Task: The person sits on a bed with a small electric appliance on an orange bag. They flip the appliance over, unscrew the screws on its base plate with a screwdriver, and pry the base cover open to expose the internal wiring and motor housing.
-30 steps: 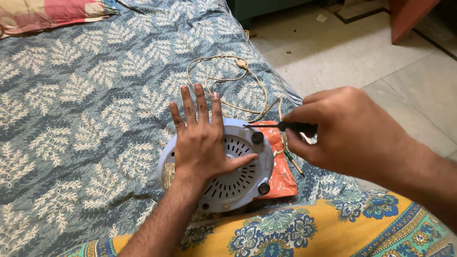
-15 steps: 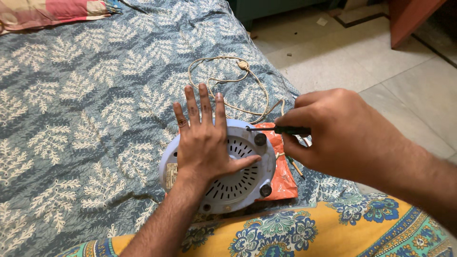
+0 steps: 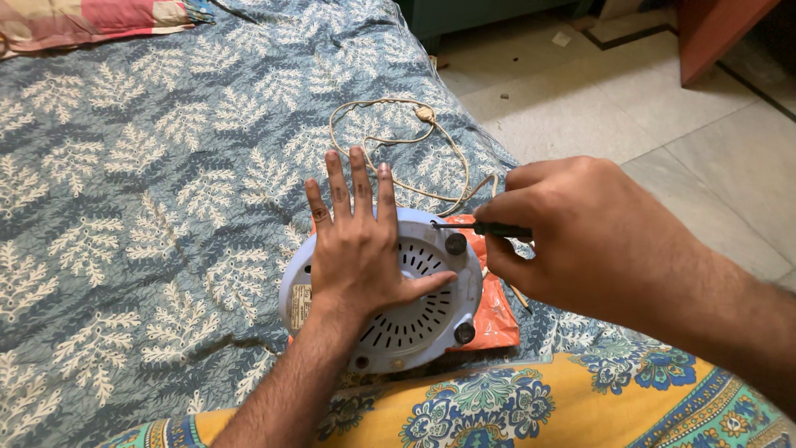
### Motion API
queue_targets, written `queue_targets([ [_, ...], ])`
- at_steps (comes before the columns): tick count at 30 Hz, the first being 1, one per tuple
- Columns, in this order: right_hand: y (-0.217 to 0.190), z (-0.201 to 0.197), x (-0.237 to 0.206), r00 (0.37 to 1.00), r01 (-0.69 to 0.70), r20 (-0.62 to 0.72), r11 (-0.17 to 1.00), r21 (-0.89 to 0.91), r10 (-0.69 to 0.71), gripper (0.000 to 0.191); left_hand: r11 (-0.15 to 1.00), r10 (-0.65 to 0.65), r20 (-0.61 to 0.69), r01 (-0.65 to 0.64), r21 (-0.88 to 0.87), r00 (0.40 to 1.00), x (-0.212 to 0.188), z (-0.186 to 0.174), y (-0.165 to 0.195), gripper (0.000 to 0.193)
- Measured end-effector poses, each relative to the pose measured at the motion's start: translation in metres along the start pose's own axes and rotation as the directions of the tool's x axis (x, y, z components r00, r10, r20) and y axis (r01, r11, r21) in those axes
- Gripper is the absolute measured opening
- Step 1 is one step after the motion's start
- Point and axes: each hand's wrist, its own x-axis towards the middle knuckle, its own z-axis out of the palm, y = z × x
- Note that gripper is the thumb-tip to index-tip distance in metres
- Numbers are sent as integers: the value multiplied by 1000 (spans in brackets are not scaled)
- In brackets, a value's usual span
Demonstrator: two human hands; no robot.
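Note:
A round white appliance base (image 3: 419, 319) with vent slots and black rubber feet lies bottom-up on the bed. My left hand (image 3: 356, 241) presses flat on it, fingers spread. My right hand (image 3: 580, 241) grips a thin screwdriver (image 3: 481, 226) with a dark handle, its tip at the upper edge of the base. An orange plastic bag (image 3: 497, 307) lies under the base on its right side.
The blue bedcover (image 3: 124, 207) with a pale leaf pattern covers the bed. A cream cord (image 3: 398, 141) loops on it behind the base. A yellow and blue patterned cloth (image 3: 514, 406) lies in front. The tiled floor (image 3: 630, 124) is to the right.
My right hand has shifted slightly, keeping the screwdriver at the base's upper edge. My left hand stays flat on the base.

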Motion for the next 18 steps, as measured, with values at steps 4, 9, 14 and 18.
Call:
queue_targets([
  [4, -1, -1, 2, 999, -37, 14, 999, 8, 37, 14, 1000, 1, -3, -1, 0, 1000, 0, 0, 1, 148],
  [9, 0, -2, 5, 999, 11, -44, 1000, 1, -11, 17, 1000, -1, -4, 1, -8, 1000, 0, 0, 1, 148],
  [14, 1, -1, 4, 1000, -9, -19, 1000, -19, 8, 17, 1000, 1, -1, -1, -5, 1000, 0, -1, 1, 147],
  [18, 2, -1, 3, 999, -54, 3, 998, -17, 54, 16, 1000, 1, -3, -1, -1, 1000, 0, -2, 2, 147],
])
